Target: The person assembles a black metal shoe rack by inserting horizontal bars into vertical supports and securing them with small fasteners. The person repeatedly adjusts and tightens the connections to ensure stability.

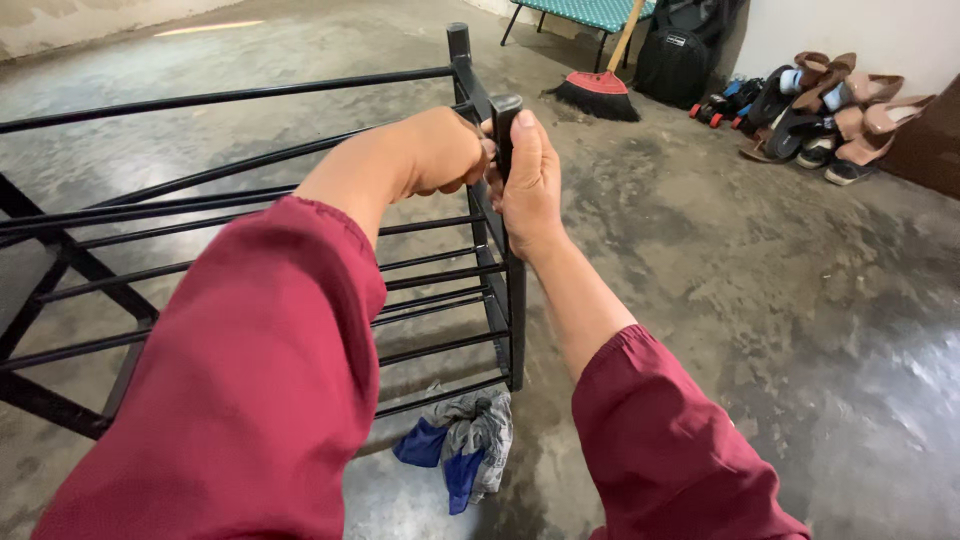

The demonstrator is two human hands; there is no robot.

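Both hands meet at the near corner post (514, 250) of the black metal shoe rack (250, 240) — right hand (530, 180) clenched round the upright post's top; left hand (440, 150) fisted just beside it, contents hidden.

This looks like a back room or entry area of a home. The bare concrete floor (760, 300) is stained and patchy. Beyond the hands, a heap of shoes and sandals (830, 115) lies against the white wall, with a broom (598, 92) and a black backpack (676, 55) leaning beside a folding cot (590, 12).
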